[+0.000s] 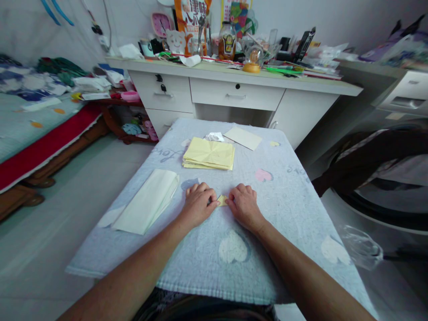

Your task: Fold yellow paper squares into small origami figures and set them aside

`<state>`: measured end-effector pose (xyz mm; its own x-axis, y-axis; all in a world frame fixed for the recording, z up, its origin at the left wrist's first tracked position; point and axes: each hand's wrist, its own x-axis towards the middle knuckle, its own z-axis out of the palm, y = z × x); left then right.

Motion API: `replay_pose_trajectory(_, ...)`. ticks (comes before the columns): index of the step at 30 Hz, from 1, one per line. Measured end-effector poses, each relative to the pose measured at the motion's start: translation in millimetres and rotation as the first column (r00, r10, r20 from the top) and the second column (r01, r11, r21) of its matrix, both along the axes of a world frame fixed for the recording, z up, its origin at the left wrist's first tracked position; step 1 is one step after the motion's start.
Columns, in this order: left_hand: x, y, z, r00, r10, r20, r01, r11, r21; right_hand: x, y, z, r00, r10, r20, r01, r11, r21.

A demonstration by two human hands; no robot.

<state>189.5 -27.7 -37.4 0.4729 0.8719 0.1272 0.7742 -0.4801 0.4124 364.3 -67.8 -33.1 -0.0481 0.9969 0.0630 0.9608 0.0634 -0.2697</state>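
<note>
A small folded piece of yellow paper (222, 200) lies between my hands on the cloth-covered table (277, 232). My left hand (200, 203) pinches its left end, fingers curled. At its right end, my right hand (243, 204) pinches with thumb and bent fingers. Beyond them sits a stack of creased yellow paper sheets (209, 153). To the left lies a folded stack of pale green-white paper (149, 200). A cream rectangular card (243, 137) rests near the far edge, beside a crumpled silvery-white wrapper (214, 137).
A white desk (234, 73) crowded with a jar (227, 41), bags and small items stands past the table. The bed (40, 129) is at the left. At the right are a front-loading washing machine (408, 91) and a clear plastic bag (361, 245).
</note>
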Motion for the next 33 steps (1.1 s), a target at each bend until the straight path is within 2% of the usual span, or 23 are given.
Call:
replay_pose_trajectory(7,0,2,-1.1,1.000,-0.011,-0.009,0.011,1.000,-0.009,-5,-3,3.2,0.999,0.037,0.010,-0.037,0.998,0.045)
replay_pose_trajectory(16,-4,2,1.0,0.999,-0.044,0.001,0.044,0.999,-0.030,-2,-2,4.3,1.000,0.000,0.006,0.000,1.000,-0.008)
replay_pose_trajectory(29,-5,2,1.6,0.998,-0.057,0.020,0.058,0.997,-0.054,7,0,4.3,0.999,0.018,-0.043,-0.020,0.999,-0.047)
replay_pose_trajectory(33,-6,1,2.4,0.994,-0.105,0.034,0.107,0.993,-0.048,8,2,4.0,0.999,0.022,-0.032,-0.024,0.998,-0.052)
